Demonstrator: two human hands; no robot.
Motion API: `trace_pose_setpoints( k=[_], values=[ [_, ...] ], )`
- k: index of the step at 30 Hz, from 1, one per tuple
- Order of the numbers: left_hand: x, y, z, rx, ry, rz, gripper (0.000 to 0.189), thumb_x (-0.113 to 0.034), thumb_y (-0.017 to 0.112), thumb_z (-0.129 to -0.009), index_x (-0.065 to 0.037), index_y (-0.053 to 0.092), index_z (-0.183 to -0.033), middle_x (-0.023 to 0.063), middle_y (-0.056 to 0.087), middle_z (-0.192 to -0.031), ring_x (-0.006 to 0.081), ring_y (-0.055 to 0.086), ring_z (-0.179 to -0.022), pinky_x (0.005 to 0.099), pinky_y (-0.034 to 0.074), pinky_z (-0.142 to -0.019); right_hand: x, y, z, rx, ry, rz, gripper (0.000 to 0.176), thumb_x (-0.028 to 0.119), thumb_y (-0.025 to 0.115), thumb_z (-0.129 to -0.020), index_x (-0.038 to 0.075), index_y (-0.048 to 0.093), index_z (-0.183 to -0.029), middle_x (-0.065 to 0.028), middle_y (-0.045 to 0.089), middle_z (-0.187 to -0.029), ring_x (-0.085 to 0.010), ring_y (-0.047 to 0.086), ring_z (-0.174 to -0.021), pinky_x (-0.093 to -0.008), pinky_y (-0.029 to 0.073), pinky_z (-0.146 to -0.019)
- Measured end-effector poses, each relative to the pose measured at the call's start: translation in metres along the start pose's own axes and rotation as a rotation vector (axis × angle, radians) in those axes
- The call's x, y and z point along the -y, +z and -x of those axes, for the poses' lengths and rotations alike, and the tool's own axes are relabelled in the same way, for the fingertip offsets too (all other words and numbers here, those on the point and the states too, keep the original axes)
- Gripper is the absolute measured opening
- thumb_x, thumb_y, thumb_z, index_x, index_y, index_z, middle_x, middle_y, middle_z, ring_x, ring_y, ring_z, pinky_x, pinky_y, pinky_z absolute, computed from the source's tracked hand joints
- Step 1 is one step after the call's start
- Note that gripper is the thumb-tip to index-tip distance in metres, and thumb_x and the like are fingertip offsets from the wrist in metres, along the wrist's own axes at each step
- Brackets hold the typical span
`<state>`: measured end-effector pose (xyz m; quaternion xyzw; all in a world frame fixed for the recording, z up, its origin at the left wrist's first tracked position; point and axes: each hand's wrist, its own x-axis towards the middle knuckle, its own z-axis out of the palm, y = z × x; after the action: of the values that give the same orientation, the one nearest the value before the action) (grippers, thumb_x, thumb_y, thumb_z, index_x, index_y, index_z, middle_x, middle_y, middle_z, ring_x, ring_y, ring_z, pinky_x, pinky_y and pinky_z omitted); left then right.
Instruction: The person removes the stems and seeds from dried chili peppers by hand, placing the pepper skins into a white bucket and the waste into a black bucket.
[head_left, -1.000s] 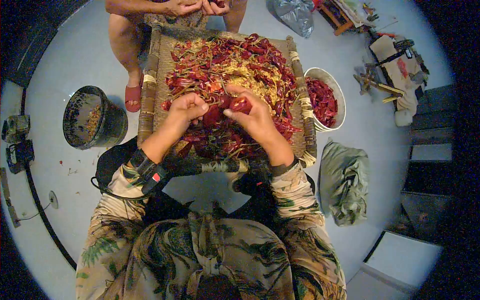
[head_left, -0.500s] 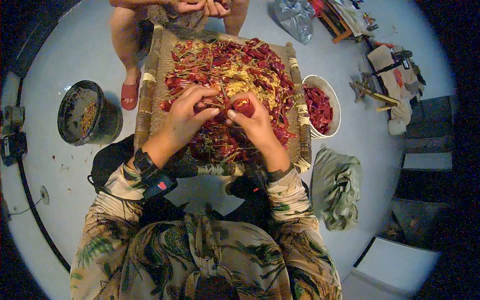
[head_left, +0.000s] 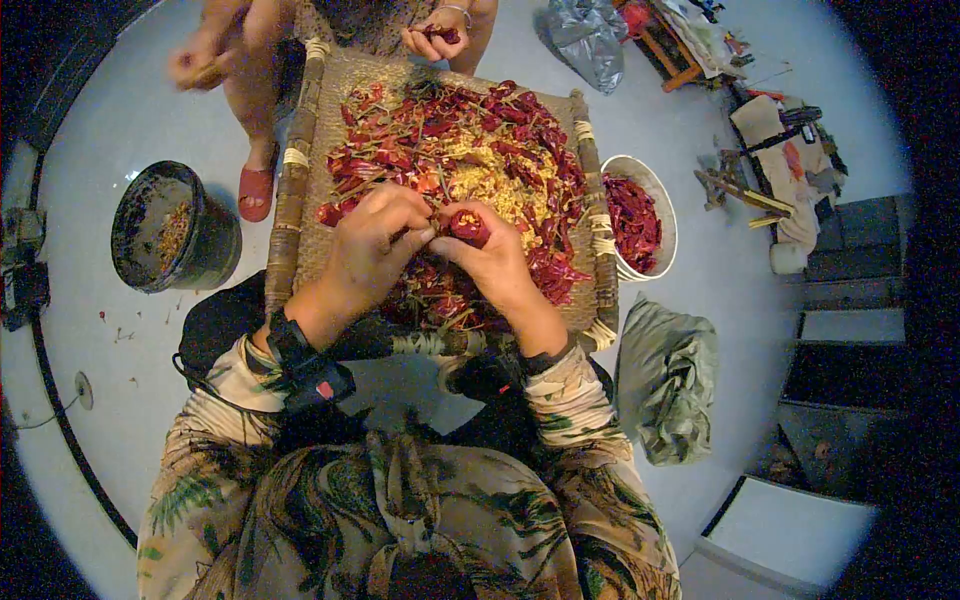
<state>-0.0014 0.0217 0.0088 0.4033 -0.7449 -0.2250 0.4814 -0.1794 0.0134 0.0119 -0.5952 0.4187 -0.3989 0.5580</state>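
Observation:
Dried red chilies (head_left: 440, 120), with loose stems and yellow seeds (head_left: 485, 170), cover a woven tray-like surface (head_left: 335, 105) in a wooden frame. Over the near part of the heap my two hands meet, fingertip to fingertip. In my right hand (head_left: 492, 262) is a dried red chili (head_left: 467, 227) with yellow seeds showing at its end. My left hand (head_left: 375, 245) is closed in a pinch against a dark red bit of chili beside it. The fingers partly hide what lies between the two hands.
A white bucket (head_left: 672, 215) of red chili pieces stands right of the frame. At left is a dark bucket (head_left: 225, 240) with seeds and scraps. A green-grey sack (head_left: 668, 385) lies on the floor. Opposite sits a person whose hand (head_left: 436, 38) holds chili.
My hands have shifted slightly left and stay together at the chili. Across from me, the other person's hands have parted, one swinging out to the left in a blur.

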Motion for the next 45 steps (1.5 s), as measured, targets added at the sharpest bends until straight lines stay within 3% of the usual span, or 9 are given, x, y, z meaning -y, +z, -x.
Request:
trace_pose_setpoints(
  k=[5, 11, 20, 26, 33, 37, 41, 43, 45],
  values=[
    [-0.002, 0.0, 0.004, -0.002, -0.014, -0.055, 0.01, -0.012, 0.058, -0.083, -0.002, 0.055, -0.083, 0.0129, 0.06, -0.092, 0.0262, 0.059, -0.089, 0.034, 0.046, -0.078, -0.002, 0.0, 0.001, -0.014, -0.069, 0.2, 0.019, 0.009, 0.065, -0.079, 0.001, 0.058, -0.094, -0.0055, 0.062, -0.081, -0.0116, 0.056, -0.077, -0.0267, 0.046, -0.07],
    [-0.012, 0.001, 0.007, -0.018, -0.282, 0.058, 0.015, -0.017, 0.055, -0.087, -0.003, 0.054, -0.084, 0.0095, 0.061, -0.087, 0.0212, 0.059, -0.083, 0.0322, 0.047, -0.074, 0.004, 0.004, 0.004, -0.04, -0.106, 0.262, 0.015, 0.007, 0.063, -0.081, 0.001, 0.059, -0.094, -0.0018, 0.06, -0.08, -0.0082, 0.053, -0.075, -0.0233, 0.044, -0.068],
    [-0.007, 0.001, 0.002, 0.014, -0.716, 0.679, 0.011, -0.015, 0.059, -0.084, -0.007, 0.051, -0.082, 0.0017, 0.055, -0.068, 0.0068, 0.043, -0.052, 0.0202, 0.034, -0.047, -0.005, 0.0, 0.006, -0.02, -0.079, 0.11, 0.017, 0.006, 0.065, -0.078, 0.004, 0.06, -0.094, 0.0004, 0.059, -0.078, -0.0064, 0.052, -0.071, -0.0223, 0.043, -0.065],
    [0.018, -0.011, 0.001, 0.017, -0.714, 1.176, 0.007, -0.01, 0.057, -0.083, -0.007, 0.052, -0.081, 0.0027, 0.056, -0.068, 0.0089, 0.044, -0.052, 0.0217, 0.033, -0.046, -0.002, -0.007, 0.005, -0.02, 0.038, -0.008, 0.016, 0.007, 0.066, -0.078, 0.006, 0.062, -0.094, 0.0024, 0.058, -0.078, -0.0049, 0.05, -0.07, -0.0209, 0.043, -0.065],
    [0.003, -0.02, -0.01, -0.213, -0.822, 1.162, 0.005, -0.009, 0.055, -0.085, -0.004, 0.053, -0.085, 0.0104, 0.062, -0.083, 0.0161, 0.06, -0.066, 0.0311, 0.053, -0.067, -0.004, -0.011, -0.001, 0.028, 0.018, -0.311, 0.017, 0.01, 0.062, -0.082, 0.003, 0.058, -0.097, 0.0002, 0.06, -0.084, -0.0076, 0.054, -0.077, -0.0229, 0.044, -0.074],
    [0.021, -0.02, -0.002, -0.184, -0.796, 1.151, 0.008, -0.007, 0.053, -0.084, -0.003, 0.053, -0.09, 0.0103, 0.06, -0.084, 0.0172, 0.061, -0.07, 0.0364, 0.055, -0.071, -0.005, -0.034, -0.003, -0.124, 0.112, -0.338, 0.02, 0.011, 0.06, -0.083, 0.004, 0.056, -0.101, -0.0023, 0.062, -0.085, -0.0137, 0.059, -0.077, -0.0271, 0.046, -0.076],
    [0.017, -0.018, -0.005, -0.232, -0.792, 1.198, 0.015, -0.005, 0.05, -0.084, -0.002, 0.051, -0.098, 0.0079, 0.057, -0.081, 0.0162, 0.058, -0.065, 0.0395, 0.056, -0.068, -0.019, -0.109, -0.018, -0.416, -0.128, -0.751, 0.02, 0.022, 0.059, -0.085, 0.005, 0.055, -0.096, -0.0077, 0.061, -0.085, -0.0202, 0.06, -0.08, -0.0367, 0.049, -0.078],
    [0.019, -0.018, -0.005, -0.204, -0.817, 1.174, 0.018, -0.005, 0.047, -0.083, -0.001, 0.05, -0.101, 0.0065, 0.055, -0.08, 0.0157, 0.056, -0.065, 0.0393, 0.056, -0.069, -0.013, -0.148, -0.016, -0.672, -0.27, -0.985, 0.03, 0.028, 0.057, -0.087, 0.003, 0.053, -0.103, -0.0138, 0.059, -0.096, -0.0251, 0.057, -0.09, -0.0412, 0.048, -0.082],
    [0.018, -0.017, -0.004, -0.21, -0.839, 1.171, 0.017, -0.005, 0.047, -0.083, -0.001, 0.05, -0.1, 0.0067, 0.055, -0.082, 0.0158, 0.057, -0.068, 0.0393, 0.055, -0.07, -0.018, -0.191, -0.008, -0.713, -0.26, -1.172, 0.039, 0.03, 0.053, -0.089, 0.0, 0.047, -0.113, -0.019, 0.053, -0.108, -0.0311, 0.053, -0.099, -0.0441, 0.047, -0.087]
  ],
)
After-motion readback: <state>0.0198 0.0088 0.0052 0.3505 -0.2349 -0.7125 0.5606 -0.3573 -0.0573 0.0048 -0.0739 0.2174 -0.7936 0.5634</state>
